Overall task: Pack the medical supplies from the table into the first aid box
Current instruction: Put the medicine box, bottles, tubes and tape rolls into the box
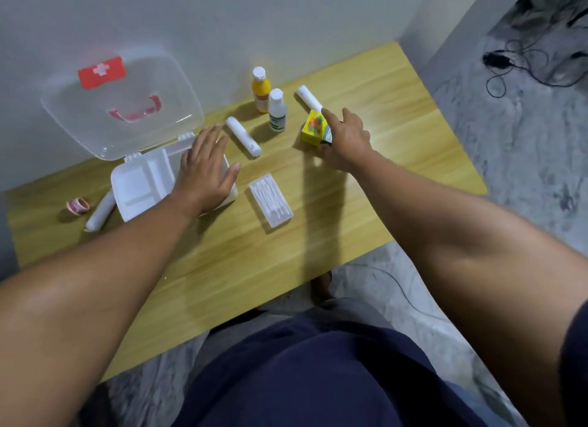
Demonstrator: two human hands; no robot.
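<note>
The white first aid box [136, 185] stands open at the table's left, its clear lid [121, 105] raised against the wall. My left hand [203, 169] lies flat on the box's right part, fingers spread. My right hand [345, 137] rests against a small yellow box [313, 129], fingers curled around its right side. Loose on the table are a yellow bottle [261, 91], a clear bottle [277, 111], a white gauze roll [243, 136], another roll [308, 98] behind the yellow box, and a clear case of cotton swabs [270, 200].
Left of the first aid box lie a third white roll [100, 212] and a small pink tape roll [78, 205]. The wooden table [254, 261] abuts the wall at the back. Black cables [521, 67] lie on the floor to the right.
</note>
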